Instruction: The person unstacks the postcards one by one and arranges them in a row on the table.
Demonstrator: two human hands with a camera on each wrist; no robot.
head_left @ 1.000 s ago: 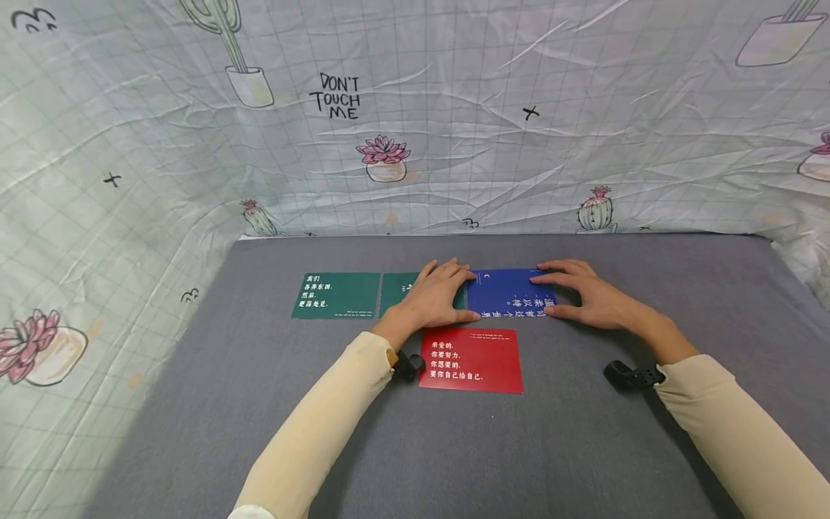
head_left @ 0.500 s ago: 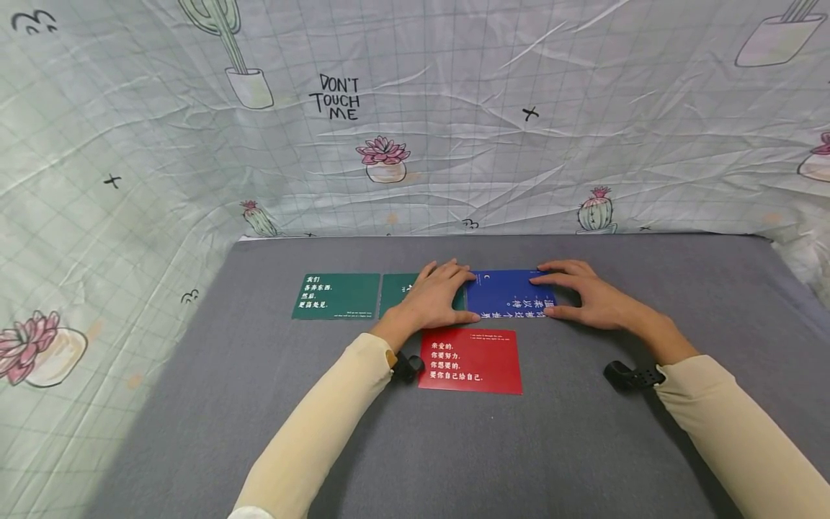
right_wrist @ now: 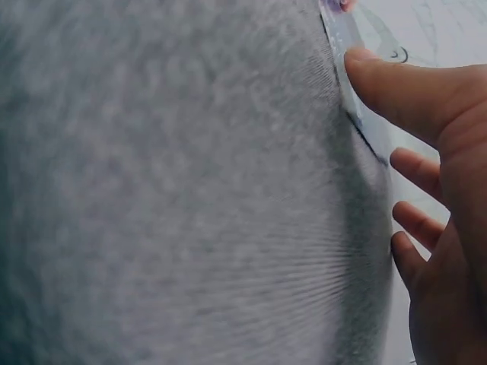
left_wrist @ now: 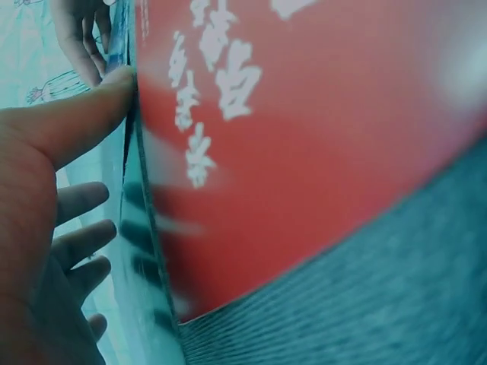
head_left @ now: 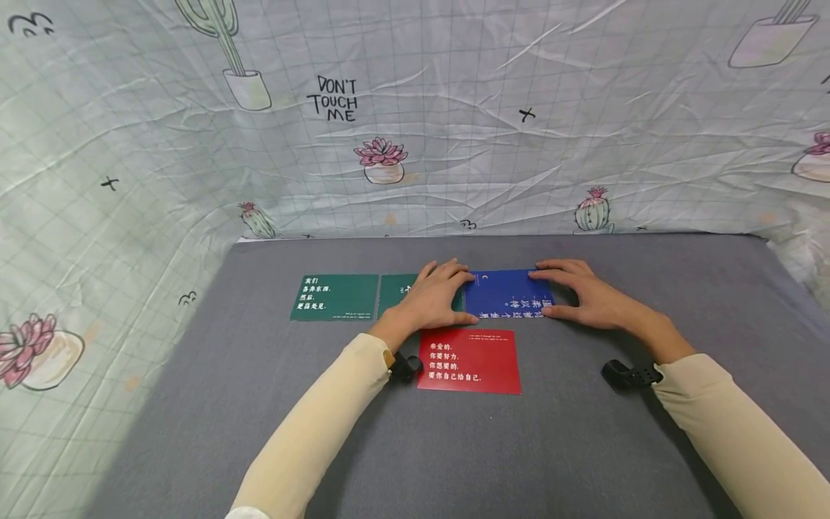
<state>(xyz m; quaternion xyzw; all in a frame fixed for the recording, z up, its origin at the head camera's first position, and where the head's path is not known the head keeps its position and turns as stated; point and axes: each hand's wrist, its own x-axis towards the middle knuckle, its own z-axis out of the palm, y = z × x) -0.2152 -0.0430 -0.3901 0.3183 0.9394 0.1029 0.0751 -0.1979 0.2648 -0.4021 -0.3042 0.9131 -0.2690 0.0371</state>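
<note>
A blue card [head_left: 509, 292] printed with white characters lies flat on the grey table, between my two hands. My left hand [head_left: 433, 294] rests over the second green card [head_left: 390, 288], hiding much of it, with its thumb and index finger at the blue card's left end. Spread fingers of my right hand [head_left: 586, 294] touch the blue card's right end, thumb near the lower corner and index near the upper one. Nearer me lies a red card [head_left: 470, 362] with white writing, which fills much of the left wrist view. Another green card [head_left: 337, 297] lies at the row's left end.
The grey cloth-covered table [head_left: 506, 461] carries all the cards. A pale curtain [head_left: 467, 144] with cactus drawings hangs behind it and along the left side. Black wristbands sit on both wrists, the left one [head_left: 405, 367] close to the red card's left edge.
</note>
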